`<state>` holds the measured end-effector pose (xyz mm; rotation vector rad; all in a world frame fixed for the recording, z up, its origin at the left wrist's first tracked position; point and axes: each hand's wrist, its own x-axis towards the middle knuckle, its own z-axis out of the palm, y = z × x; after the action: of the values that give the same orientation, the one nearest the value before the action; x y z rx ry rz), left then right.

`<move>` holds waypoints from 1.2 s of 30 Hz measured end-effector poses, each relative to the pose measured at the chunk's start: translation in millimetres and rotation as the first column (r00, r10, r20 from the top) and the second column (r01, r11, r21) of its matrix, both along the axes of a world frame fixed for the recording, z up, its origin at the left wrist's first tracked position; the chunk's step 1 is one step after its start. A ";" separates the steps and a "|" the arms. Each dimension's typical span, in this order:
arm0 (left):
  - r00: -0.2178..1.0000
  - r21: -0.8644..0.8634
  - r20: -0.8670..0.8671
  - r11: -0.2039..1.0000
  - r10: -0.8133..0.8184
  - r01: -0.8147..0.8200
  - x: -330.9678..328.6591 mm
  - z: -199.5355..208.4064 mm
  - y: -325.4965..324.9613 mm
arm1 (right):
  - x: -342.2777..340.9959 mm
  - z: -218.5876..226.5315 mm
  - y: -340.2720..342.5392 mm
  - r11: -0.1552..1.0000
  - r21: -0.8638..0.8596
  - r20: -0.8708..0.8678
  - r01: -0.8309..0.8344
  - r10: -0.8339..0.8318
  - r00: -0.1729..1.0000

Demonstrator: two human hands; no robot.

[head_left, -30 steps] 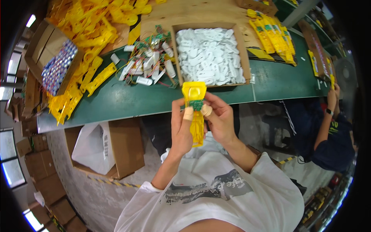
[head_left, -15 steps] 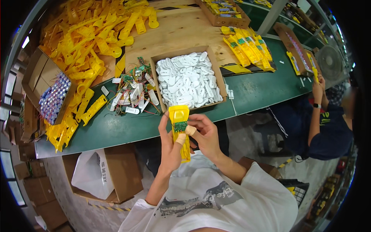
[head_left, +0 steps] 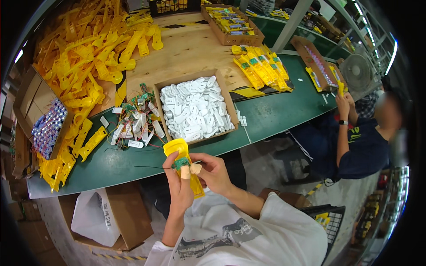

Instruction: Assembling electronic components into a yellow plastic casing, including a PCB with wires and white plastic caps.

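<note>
Just in front of the bench edge, both my hands hold a long yellow plastic housing [head_left: 176,146], its rounded end pointing away from me. A small green circuit board [head_left: 180,162] sits in the housing, and a thin dark wire [head_left: 151,167] sticks out to the left. My left hand [head_left: 177,190] is wrapped round the housing, its thumb by the board. My right hand [head_left: 217,176] closes in from the other side, thumb near the board's right edge. Both thumbs wear beige covers. Some right fingertips are hidden behind the housing.
Beyond my hands stands a cardboard box [head_left: 228,96] of white plastic pieces. Wired circuit boards [head_left: 138,122] lie left of it, near a yellow housing heap [head_left: 84,57] and a box of battery cells [head_left: 49,128]. Assembled yellow units [head_left: 262,68] lie right. A co-worker [head_left: 366,144] sits far right.
The view has shifted, so the bench sits further left and lower. The housing is now tilted, its rounded end leaning left, and the dark wire shows beside it. Both hands keep hold.
</note>
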<state>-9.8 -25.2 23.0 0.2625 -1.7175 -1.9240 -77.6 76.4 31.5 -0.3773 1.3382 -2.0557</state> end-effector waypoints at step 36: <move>0.972 0.350 0.070 0.918 -0.222 0.185 -1.2 27.1 -12.0 | -13.1 -11.0 4.3 0.994 -0.058 -0.086 0.089 -0.094 0.992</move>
<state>-11.0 -37.2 50.1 0.3318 -1.5163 -2.4045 -90.8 80.7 20.4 -0.4429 1.3780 -2.1768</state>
